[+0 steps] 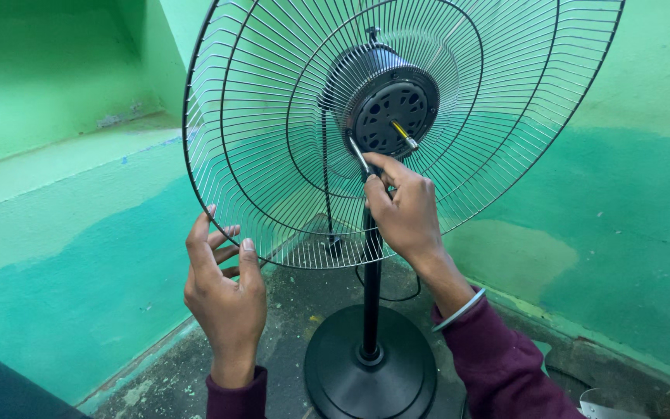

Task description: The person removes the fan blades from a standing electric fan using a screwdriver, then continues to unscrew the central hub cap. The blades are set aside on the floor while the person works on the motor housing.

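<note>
Your left hand (225,291) grips the fan's wire cage (273,155) to steady it while your right hand (403,209) pinches a screwdriver (360,157) at the motor (391,109).

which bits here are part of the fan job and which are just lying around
In use:
- rear wire guard, left hand gripping its lower rim
- screwdriver, in the right hand, tip at the motor housing
- motor shaft
- fan pole and round base

Lying about:
- black cable on the floor
- pale scrap at the lower right
</note>
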